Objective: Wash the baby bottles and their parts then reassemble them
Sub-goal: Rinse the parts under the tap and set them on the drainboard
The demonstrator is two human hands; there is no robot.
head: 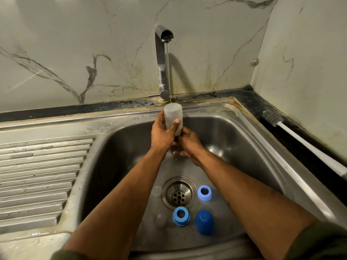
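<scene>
My left hand (163,132) grips a clear baby bottle (172,114), held with its closed base up under the thin stream from the tap (163,61). My right hand (187,145) is at the bottle's lower end, fingers curled against it; what they hold is hidden. On the sink floor lie a light blue ring (204,192), a darker blue ring (181,216), a dark blue cap (204,224) and two clear teats (160,221) (157,191).
The steel sink (234,132) has a drain (179,195) in the middle of its floor. A ribbed draining board (41,177) lies to the left. A white bottle brush (293,135) lies on the dark counter at the right, by the wall.
</scene>
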